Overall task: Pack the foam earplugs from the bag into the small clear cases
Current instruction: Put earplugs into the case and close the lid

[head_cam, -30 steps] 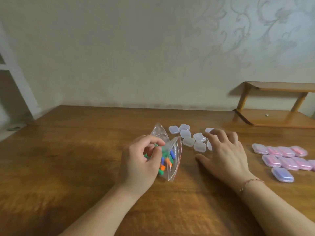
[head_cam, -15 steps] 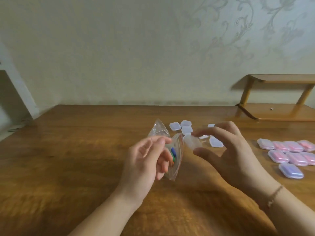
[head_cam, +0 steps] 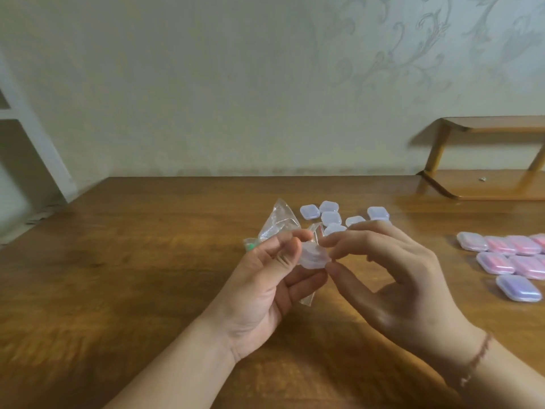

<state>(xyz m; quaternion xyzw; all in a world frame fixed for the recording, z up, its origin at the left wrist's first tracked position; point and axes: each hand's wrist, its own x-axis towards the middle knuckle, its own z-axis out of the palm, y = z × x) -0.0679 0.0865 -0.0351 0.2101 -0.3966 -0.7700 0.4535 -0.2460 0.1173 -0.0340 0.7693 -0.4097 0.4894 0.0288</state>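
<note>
A small clear case is held above the table between both hands. My left hand grips its left side with thumb and fingers. My right hand pinches its right edge between thumb and fingertips. Behind my left hand lies the clear zip bag with coloured foam earplugs; only a green one shows. Several empty clear cases lie on the wooden table behind the hands.
Several shut cases with pink and purple contents lie in rows at the right. A low wooden shelf stands at the back right against the wall. A white frame leans at the far left.
My right hand picked a clear case from the pile and brought it to the middle. My left hand let go of the bag and took hold of the case's other side.
</note>
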